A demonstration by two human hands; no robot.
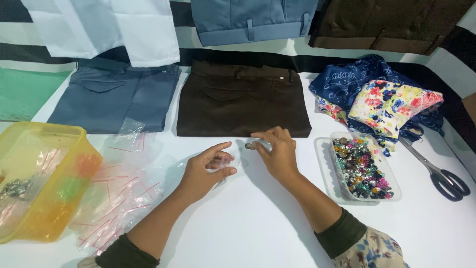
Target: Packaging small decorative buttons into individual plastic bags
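Both forearms came up from the bottom edge of the frame and met near its centre on the white table [258, 223]. The left hand [206, 168] lay with its thumb side up, thumb and forefinger curled round a small clear plastic bag [229, 161] and pinching it. The right hand [277, 151] arched palm-down just right of it, fingertips closed on a small round metal button [249, 146] held at the bag's upper edge, close below the hem of the folded brown trousers [243, 101].

To the right of the right hand, a clear tray of coloured buttons [362, 168] sat near the wrist, with scissors [436, 168] further right by the frame's edge and floral cloth [386, 101] above it. At the left, a loose heap of clear zip bags [124, 183] spread beside a yellow plastic box [44, 183] at the left edge. Folded blue-grey trousers [116, 97] lay in the upper left. Bare tabletop stretched between the two forearms and across the lower middle and lower right of the frame.
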